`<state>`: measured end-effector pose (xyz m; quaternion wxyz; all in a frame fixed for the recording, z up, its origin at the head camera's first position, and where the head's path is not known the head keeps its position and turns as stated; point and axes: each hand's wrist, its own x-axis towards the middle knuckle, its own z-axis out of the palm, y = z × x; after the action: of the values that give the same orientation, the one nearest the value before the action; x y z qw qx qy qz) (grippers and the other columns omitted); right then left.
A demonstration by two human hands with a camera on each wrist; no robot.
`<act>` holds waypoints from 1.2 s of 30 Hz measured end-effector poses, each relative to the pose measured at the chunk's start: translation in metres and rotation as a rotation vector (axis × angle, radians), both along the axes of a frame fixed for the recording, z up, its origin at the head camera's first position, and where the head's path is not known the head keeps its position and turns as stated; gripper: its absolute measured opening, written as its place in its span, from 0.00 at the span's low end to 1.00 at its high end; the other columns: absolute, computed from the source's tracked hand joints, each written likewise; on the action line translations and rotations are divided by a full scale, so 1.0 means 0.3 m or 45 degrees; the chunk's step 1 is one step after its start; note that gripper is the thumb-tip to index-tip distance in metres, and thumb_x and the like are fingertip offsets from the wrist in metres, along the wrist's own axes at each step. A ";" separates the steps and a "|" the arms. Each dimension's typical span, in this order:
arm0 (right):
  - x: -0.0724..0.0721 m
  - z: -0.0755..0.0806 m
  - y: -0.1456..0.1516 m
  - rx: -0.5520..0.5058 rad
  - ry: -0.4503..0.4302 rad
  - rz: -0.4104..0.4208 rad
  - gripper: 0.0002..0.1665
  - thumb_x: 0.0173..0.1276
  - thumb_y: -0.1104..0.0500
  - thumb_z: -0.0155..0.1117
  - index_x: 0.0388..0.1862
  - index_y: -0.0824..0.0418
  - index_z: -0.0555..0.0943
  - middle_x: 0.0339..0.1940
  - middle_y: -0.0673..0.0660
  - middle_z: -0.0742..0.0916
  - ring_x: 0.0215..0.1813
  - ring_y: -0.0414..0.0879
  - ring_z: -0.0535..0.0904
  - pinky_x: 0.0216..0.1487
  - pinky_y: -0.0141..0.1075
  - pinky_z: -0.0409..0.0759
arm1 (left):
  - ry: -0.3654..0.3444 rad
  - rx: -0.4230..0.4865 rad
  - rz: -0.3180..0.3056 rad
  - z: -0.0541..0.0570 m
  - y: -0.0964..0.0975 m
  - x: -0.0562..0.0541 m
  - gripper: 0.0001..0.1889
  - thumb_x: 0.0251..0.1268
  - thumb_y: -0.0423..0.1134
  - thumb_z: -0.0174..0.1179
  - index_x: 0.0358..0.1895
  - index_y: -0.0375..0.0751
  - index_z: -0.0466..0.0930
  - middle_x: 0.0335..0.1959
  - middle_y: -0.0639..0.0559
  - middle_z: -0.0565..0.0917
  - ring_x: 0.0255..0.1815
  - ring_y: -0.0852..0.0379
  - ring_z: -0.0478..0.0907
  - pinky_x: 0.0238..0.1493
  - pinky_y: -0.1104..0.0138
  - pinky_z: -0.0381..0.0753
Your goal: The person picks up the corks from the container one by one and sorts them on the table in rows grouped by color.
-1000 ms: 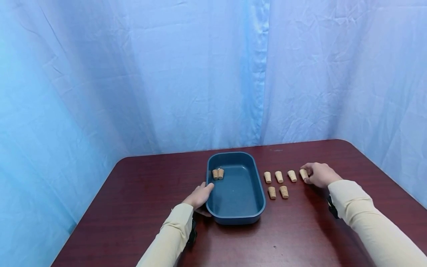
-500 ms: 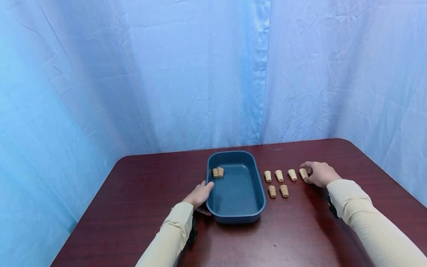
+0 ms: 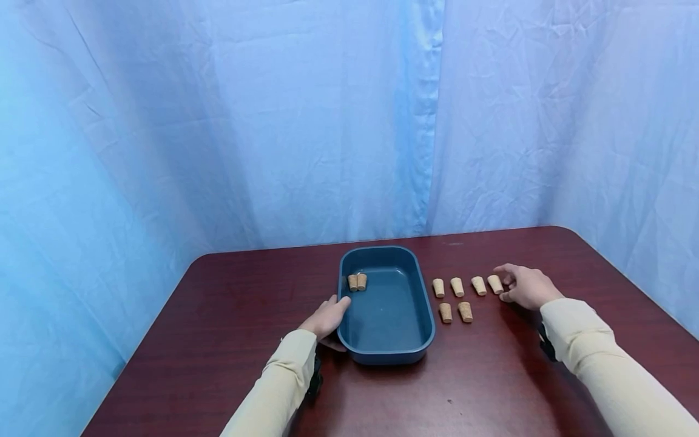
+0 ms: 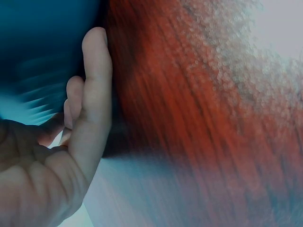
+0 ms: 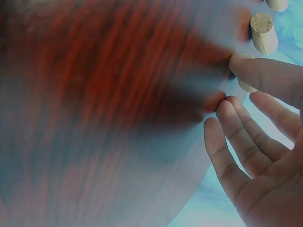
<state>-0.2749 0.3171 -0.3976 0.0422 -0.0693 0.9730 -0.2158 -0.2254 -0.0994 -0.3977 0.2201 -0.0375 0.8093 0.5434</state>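
A deep blue rectangular tray (image 3: pixel 389 353) stands on the table, with two cork stoppers (image 3: pixel 357 282) side by side against its left wall. My left hand (image 3: pixel 327 318) holds the tray's left side, thumb over the rim; in the left wrist view its fingers (image 4: pixel 97 80) lie along the outer wall. To the right of the tray, several tapered corks lie in two rows. At the back row's right end is a cork (image 3: pixel 494 284), with my right hand (image 3: pixel 526 286) just right of it, thumb and fingers apart. In the right wrist view the thumb (image 5: pixel 265 75) partly covers that cork.
Other back-row corks lie left of the right hand, the nearest being a pale cork (image 3: pixel 479 286). Two front-row corks, one a darker cork (image 3: pixel 465 312), lie closer to me. Light blue curtains (image 3: pixel 317 121) hang behind the dark red wooden table (image 3: pixel 229 340).
The back row's rightmost cork has shifted slightly left, and my right hand has drawn back a little to the right from it. My left hand and the tray stay put.
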 end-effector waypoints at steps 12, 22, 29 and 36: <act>0.023 0.017 -0.003 -0.023 0.021 0.056 0.33 0.62 0.66 0.72 0.64 0.75 0.73 0.48 0.72 0.83 0.53 0.68 0.78 0.51 0.62 0.80 | 0.007 -0.020 -0.018 0.002 0.000 -0.011 0.38 0.79 0.51 0.38 0.82 0.33 0.39 0.80 0.32 0.44 0.61 0.31 0.71 0.34 0.49 0.91; 0.041 0.066 -0.069 -0.218 0.128 0.082 0.29 0.71 0.59 0.66 0.67 0.71 0.74 0.51 0.70 0.85 0.53 0.64 0.82 0.48 0.55 0.84 | 0.016 -0.050 -0.018 0.003 -0.004 -0.014 0.38 0.81 0.51 0.37 0.83 0.34 0.39 0.81 0.33 0.43 0.67 0.29 0.67 0.35 0.49 0.91; 0.058 0.106 -0.144 -0.378 0.154 0.097 0.26 0.75 0.54 0.65 0.65 0.67 0.78 0.53 0.67 0.86 0.50 0.57 0.84 0.39 0.40 0.80 | 0.005 -0.040 -0.032 -0.008 -0.005 0.001 0.38 0.81 0.51 0.37 0.82 0.33 0.39 0.80 0.31 0.44 0.62 0.30 0.71 0.33 0.50 0.91; 0.056 0.153 -0.214 -0.514 0.149 0.120 0.25 0.77 0.53 0.63 0.65 0.65 0.79 0.55 0.65 0.86 0.52 0.57 0.83 0.47 0.45 0.85 | 0.017 -0.031 -0.033 -0.005 -0.005 -0.002 0.37 0.80 0.50 0.37 0.82 0.33 0.40 0.80 0.31 0.45 0.62 0.30 0.71 0.34 0.49 0.91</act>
<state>-0.2580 0.2528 -0.3517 -0.0192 -0.1341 0.9066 -0.3996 -0.2260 -0.1011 -0.3992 0.2212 -0.0263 0.8177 0.5308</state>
